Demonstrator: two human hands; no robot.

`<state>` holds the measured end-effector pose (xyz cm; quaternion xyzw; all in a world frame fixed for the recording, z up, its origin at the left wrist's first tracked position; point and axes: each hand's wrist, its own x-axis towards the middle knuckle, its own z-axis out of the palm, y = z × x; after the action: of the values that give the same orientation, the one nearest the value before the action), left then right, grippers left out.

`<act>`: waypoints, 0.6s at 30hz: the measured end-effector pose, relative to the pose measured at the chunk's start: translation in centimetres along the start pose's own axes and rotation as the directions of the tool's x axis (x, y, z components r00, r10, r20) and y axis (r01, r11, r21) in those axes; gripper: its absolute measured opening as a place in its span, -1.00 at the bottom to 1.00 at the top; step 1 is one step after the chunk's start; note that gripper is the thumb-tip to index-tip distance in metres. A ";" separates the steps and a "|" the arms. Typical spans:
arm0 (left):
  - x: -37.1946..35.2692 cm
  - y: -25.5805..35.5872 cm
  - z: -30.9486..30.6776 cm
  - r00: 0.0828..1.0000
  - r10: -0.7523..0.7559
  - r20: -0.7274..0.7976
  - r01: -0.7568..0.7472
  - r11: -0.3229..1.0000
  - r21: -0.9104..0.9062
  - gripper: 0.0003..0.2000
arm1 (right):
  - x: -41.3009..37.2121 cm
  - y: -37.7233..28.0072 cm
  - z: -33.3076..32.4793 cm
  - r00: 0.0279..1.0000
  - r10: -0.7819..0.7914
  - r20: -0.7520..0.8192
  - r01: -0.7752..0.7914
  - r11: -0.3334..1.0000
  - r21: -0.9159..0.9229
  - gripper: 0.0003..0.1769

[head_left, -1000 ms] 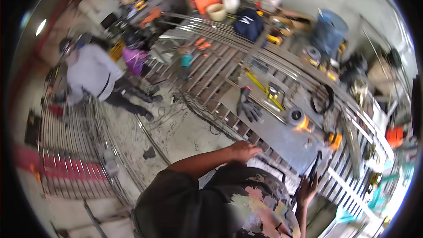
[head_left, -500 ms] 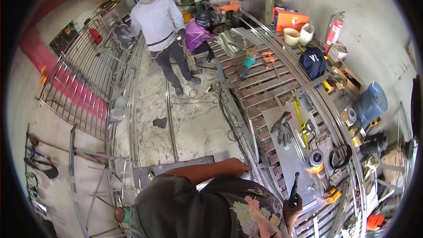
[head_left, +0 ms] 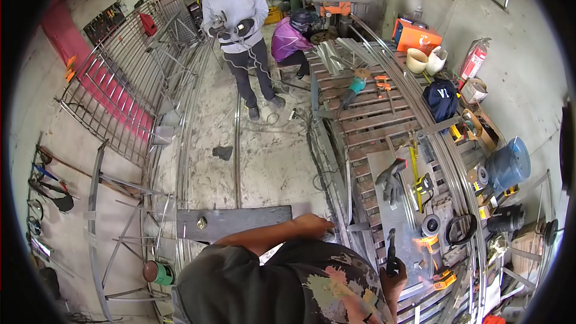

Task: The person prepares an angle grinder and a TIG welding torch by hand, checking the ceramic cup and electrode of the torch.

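Note:
My right hand (head_left: 394,275) grips a dark tool (head_left: 390,250) that points up over a grey metal plate (head_left: 401,216) on the slatted workbench (head_left: 366,120). An orange glowing spot (head_left: 427,243) sits on the plate just right of the tool tip. My left hand (head_left: 313,225) rests with curled fingers on the bench's near edge, beside thin steel rods; whether it holds anything is hidden. A pair of grey work gloves (head_left: 391,180) lies on the plate farther up.
A standing person in a grey top (head_left: 237,18) holds a grinder near a crouching person in purple (head_left: 289,39). Metal gates (head_left: 114,102) lean at left. A blue container (head_left: 507,163), orange box (head_left: 417,37), fire extinguisher (head_left: 474,60) and tools crowd the right.
The view has swung up and left, bringing the two people and the gates into fuller sight. My right hand with the tool stays over the plate; my left hand stays on the bench edge.

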<state>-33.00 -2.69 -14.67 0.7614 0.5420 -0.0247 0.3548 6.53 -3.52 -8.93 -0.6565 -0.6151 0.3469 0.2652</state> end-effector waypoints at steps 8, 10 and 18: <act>-0.1 1.1 -0.9 1.000 -0.025 -0.001 0.025 0.999 0.028 -0.44 | -0.7 1.8 0.1 0.996 -0.085 0.013 0.086 0.996 -0.018 -0.39; 0.0 1.7 -1.4 1.000 -0.027 0.011 0.027 0.999 0.018 -0.45 | -1.3 2.3 0.0 0.997 -0.077 0.007 0.078 0.997 -0.014 -0.35; 4.8 1.4 0.4 0.993 0.116 -0.002 -0.116 0.992 0.040 -0.49 | -4.3 -1.0 -2.4 0.976 0.081 -0.202 -0.112 0.982 -0.150 -0.52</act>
<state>-29.67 0.79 -16.25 0.7985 0.4970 -0.0133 0.3393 7.75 -7.47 -6.10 -0.7356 -0.5794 0.2429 0.2533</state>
